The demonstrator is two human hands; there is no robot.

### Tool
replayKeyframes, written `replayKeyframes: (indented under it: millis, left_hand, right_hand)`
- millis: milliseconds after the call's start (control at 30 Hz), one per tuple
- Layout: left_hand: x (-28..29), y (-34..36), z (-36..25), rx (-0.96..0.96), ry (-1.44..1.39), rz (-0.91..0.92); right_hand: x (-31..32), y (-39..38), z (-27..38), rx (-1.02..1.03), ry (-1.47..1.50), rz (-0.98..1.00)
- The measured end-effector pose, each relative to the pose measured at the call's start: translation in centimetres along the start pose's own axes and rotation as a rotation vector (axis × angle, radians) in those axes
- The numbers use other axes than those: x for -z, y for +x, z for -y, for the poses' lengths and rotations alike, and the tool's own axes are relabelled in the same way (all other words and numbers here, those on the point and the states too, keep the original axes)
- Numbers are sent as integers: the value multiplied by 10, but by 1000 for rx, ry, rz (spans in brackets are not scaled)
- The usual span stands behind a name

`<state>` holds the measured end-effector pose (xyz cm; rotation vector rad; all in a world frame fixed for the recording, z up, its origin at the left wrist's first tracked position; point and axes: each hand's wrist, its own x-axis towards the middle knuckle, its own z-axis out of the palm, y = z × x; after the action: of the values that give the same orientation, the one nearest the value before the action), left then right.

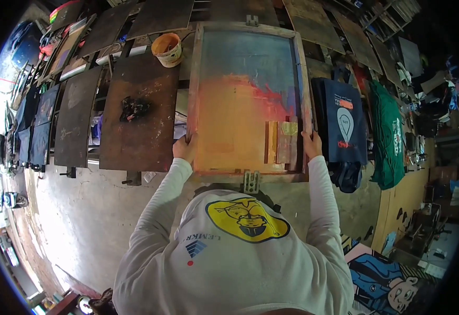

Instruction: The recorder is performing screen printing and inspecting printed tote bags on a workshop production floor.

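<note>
Both my arms reach forward to a large wooden screen-printing frame [194, 100]. My left hand [184, 149] is closed round its left rail near the front corner, and my right hand [312, 145] grips the right rail at about the same height. Across the mesh [224, 115] run stains of orange, red, pink and grey-blue. At the front right inside the frame lie what look like squeegees, one with an orange-brown bar [272, 142] and one beside it [287, 144] with a yellow-green patch. Metal clamps [251, 181] sit at the frame's near and far ends.
Left of the frame, a dark board [153, 121] carries a crumpled black lump [135, 108]; a paint-smeared bucket [167, 49] stands at its far edge. On the right lie a printed navy bag [345, 123] and green fabric [387, 136]. More boards [313, 23] line the far side.
</note>
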<state>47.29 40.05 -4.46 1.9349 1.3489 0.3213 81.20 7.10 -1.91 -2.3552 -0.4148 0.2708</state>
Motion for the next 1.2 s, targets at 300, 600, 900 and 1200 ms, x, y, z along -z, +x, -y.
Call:
replayKeyframes:
  millis: [300, 600, 900, 1200]
  left_hand:
    - [-10, -47, -28, -106, -85, -110]
    - [-11, -106, -78, -99, -79, -218]
    - [-17, -150, -97, -87, -79, -267]
    - [-27, -166, -86, -123, -83, -314]
  right_hand:
    - [46, 4, -23, 85, 407, 17]
    - [84, 18, -43, 105, 463, 117]
    - [115, 16, -52, 97, 504, 198]
    - [131, 10, -50, 143, 513, 188]
